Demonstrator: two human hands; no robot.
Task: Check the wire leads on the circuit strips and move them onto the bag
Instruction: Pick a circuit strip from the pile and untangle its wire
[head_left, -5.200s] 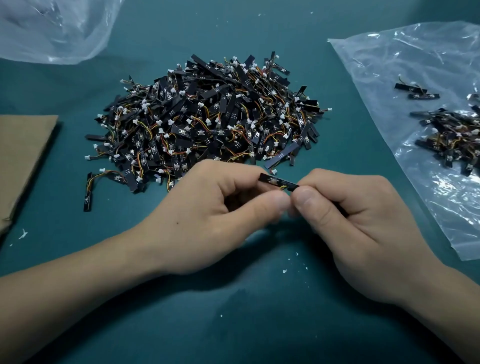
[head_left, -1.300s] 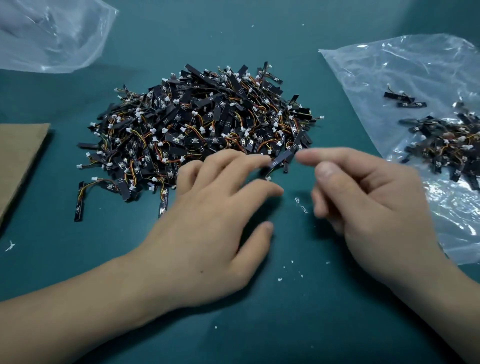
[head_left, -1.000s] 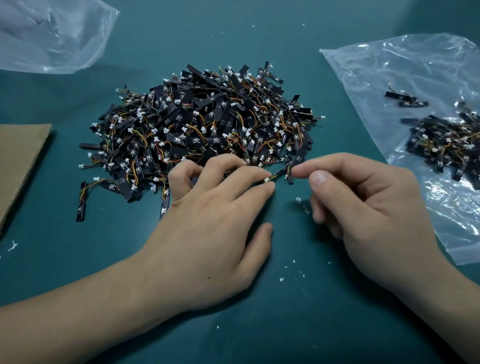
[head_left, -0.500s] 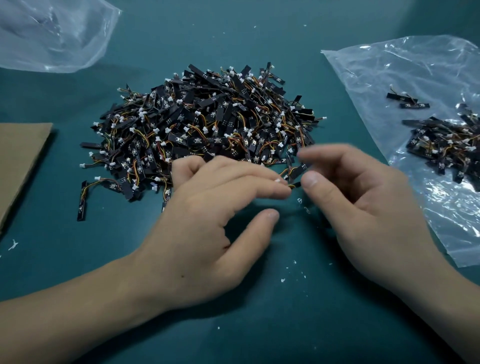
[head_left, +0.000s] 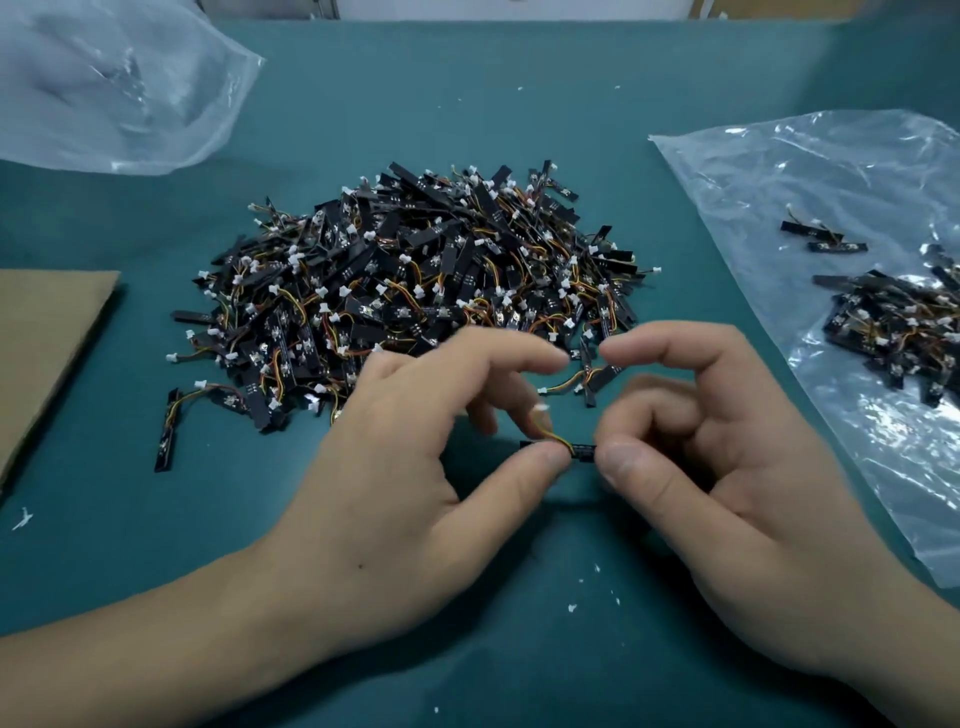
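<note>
A big heap of black circuit strips (head_left: 415, 291) with orange and yellow wire leads and white connectors lies on the teal mat. In front of the heap, my left hand (head_left: 415, 467) and my right hand (head_left: 727, 467) pinch one black circuit strip (head_left: 582, 449) between thumbs and fingers, just above the mat. Its wire lead arches up to a white connector by my left fingers. My index fingers are raised above it. At the right lies a clear plastic bag (head_left: 779, 171) with a small pile of strips (head_left: 893, 322) on it.
A second crumpled clear bag (head_left: 114, 88) sits at the back left. A brown cardboard sheet (head_left: 41, 343) lies at the left edge. Small white crumbs dot the teal mat (head_left: 363, 665) near me. A loose strip (head_left: 169, 436) lies left of the heap.
Both hands reached to the heap's near edge, took one strip out and drew it toward me; now they hold it between them in front of the heap.
</note>
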